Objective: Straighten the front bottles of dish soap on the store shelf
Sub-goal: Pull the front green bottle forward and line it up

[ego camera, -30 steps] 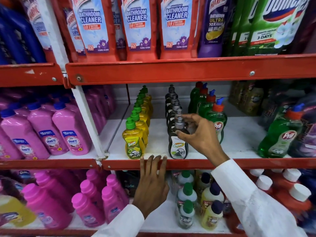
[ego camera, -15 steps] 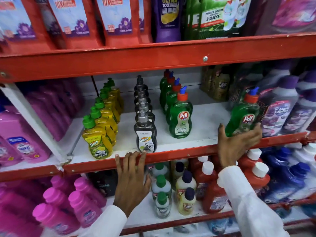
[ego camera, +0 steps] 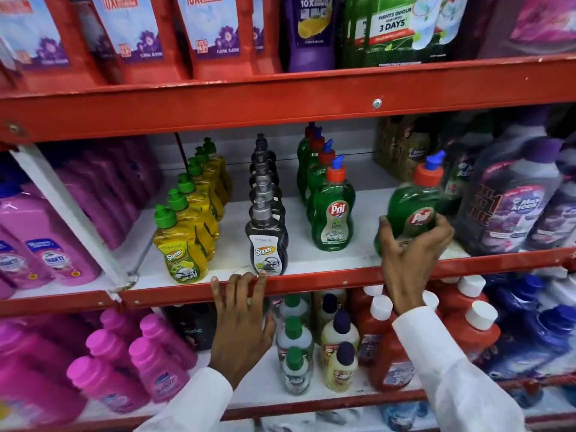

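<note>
On the middle shelf stand rows of dish soap: a yellow Super bottle [ego camera: 180, 244] with a green cap at the front left, a dark grey Super bottle [ego camera: 267, 241] beside it, and a green Pril bottle [ego camera: 333, 210] with a red cap. Further right a lone green Pril bottle [ego camera: 411, 204] leans to the right. My right hand [ego camera: 410, 257] is wrapped around its lower half. My left hand [ego camera: 241, 322] lies flat on the red shelf edge [ego camera: 311, 283], fingertips just below the grey bottle, holding nothing.
Purple Max Kleen jugs [ego camera: 511, 201] crowd the right end of the shelf, close to the held bottle. Pink bottles [ego camera: 40, 244] fill the left bay behind a white divider [ego camera: 71, 213]. Red pouches hang above; small bottles and red jugs [ego camera: 383, 332] stand below.
The view swung right. My right hand left the grey Super bottle, moved right along the shelf and closed on the lone green Pril bottle, which now tilts. My left hand stayed on the shelf edge.
</note>
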Tool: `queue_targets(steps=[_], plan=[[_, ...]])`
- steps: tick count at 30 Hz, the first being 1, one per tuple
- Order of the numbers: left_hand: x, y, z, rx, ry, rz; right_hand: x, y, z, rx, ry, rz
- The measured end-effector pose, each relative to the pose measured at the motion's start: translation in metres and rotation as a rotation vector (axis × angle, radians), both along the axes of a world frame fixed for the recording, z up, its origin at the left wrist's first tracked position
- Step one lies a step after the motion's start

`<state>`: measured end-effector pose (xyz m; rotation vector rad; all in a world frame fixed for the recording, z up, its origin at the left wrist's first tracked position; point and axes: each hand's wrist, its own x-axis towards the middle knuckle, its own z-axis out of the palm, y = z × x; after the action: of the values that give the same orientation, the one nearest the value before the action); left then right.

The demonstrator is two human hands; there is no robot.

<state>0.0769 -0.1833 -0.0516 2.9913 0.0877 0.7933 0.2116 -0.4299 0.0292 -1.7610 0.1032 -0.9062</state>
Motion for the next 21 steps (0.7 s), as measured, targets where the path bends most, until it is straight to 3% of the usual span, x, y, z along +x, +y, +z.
queue_targets(steps=[5,13,16,21], plan=[[-0.001,0.002,0.002,0.004,0.024,-0.004,-0.017,0.047,-0.001,-0.094,0.044,0.176],[-0.007,-0.001,0.006,-0.024,0.026,0.001,-0.022,0.072,-0.003,-0.145,0.125,0.188],[-0.010,-0.007,0.009,-0.148,-0.071,-0.027,-0.023,0.065,-0.001,-0.158,0.144,0.217],[-0.006,-0.048,0.035,-0.384,-0.253,-0.246,-0.031,0.032,-0.009,-0.171,0.179,0.424]])
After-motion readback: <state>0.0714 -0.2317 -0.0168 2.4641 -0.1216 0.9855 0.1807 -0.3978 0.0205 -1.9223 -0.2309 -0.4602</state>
